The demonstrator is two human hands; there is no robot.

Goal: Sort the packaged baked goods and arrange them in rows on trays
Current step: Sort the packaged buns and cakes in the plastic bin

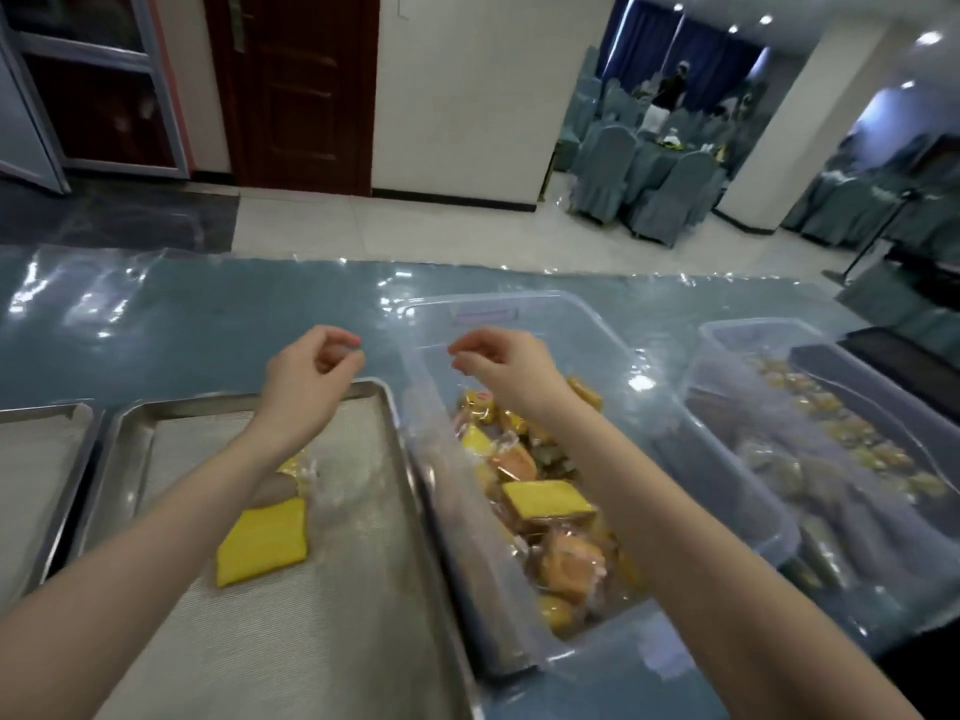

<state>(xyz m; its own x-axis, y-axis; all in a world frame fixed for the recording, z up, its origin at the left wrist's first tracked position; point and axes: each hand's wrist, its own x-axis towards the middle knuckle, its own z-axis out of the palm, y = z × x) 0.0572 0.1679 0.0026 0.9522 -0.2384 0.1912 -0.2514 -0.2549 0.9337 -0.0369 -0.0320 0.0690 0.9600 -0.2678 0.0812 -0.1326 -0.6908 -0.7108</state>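
Though the table (208,314) carries two bins, the near bin (519,314) is heaped with mixed packets (545,504), so I judge most sorting is left. The far bin (748,324) looks full too. My tray (337,615) has only a yellow cake (262,540) and a second packet (296,467) partly under my left forearm, so there is no row yet. My left hand (306,371) and right hand (498,361) hover above, fingers loosely curled, holding nothing I can see.
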